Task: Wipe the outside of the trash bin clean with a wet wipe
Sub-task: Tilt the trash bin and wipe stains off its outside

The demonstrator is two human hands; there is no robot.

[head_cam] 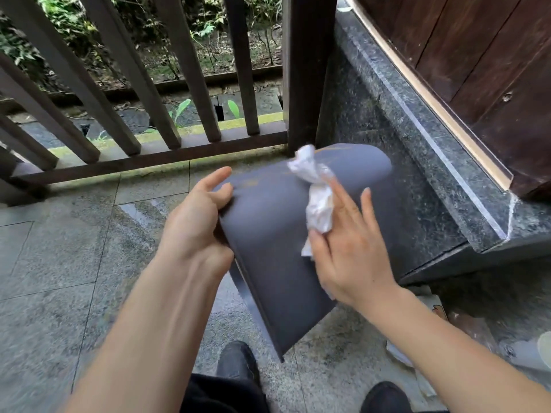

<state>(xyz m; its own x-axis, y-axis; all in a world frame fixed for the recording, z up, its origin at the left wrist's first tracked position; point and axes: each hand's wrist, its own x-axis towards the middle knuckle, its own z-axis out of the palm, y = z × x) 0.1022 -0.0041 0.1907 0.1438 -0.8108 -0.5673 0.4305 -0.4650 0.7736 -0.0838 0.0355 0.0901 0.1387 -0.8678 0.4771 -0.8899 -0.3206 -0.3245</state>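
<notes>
1. Your left hand (pixel 196 216) grips the edge of the dark grey trash bin (pixel 280 239), held tilted above the stone floor (pixel 74 248); your right hand (pixel 348 245), fingers nearly straight, presses the crumpled wet wipe (pixel 316 192) to its side.
2. Wiping looks under way; yellowish streaks near the far end remain; hidden faces I cannot judge.

Grey stone-tile floor (pixel 59 248), mottled, pale grout lines, wet-looking sheen near the middle. On it: two black shoes (pixel 237 363), dark brown wooden slatted railing (pixel 149 160) along the far edge, dark speckled granite step (pixel 417 189) at right, crumpled paper scraps (pixel 399 354) lower right.
</notes>
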